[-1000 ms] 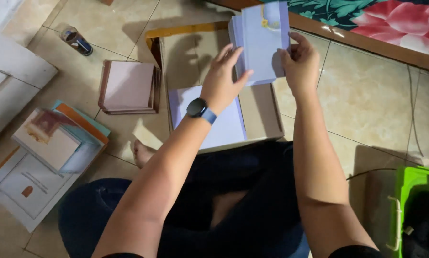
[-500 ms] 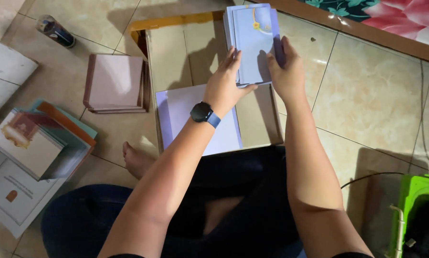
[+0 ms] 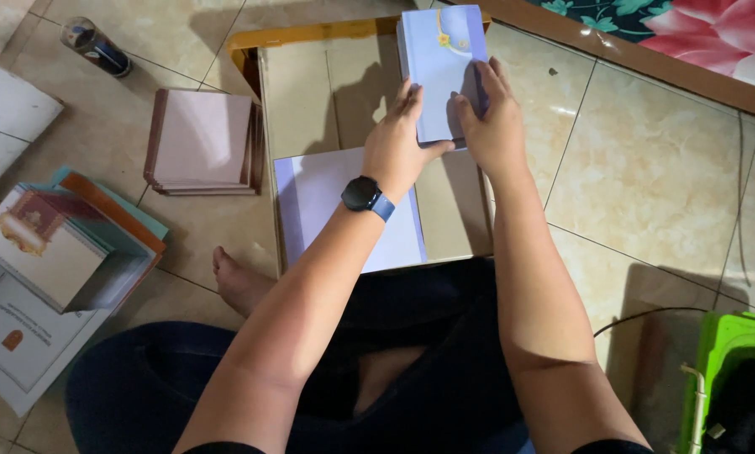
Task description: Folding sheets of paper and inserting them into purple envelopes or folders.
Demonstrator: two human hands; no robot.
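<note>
Our left hand [image 3: 401,143] and right hand [image 3: 488,126] press flat, fingers half spread, against a pale blue booklet [image 3: 441,63] at the far end of an open cardboard box [image 3: 310,76] on the floor. Left lie a pink stack [image 3: 201,139], mixed papers [image 3: 49,244], and a small can [image 3: 96,46].

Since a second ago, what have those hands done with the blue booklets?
Both hands, left hand and right hand, have lowered the blue booklets from upright in the air down into the shallow box, still gripping them. The pink stack and lavender sheet stayed put.
</note>
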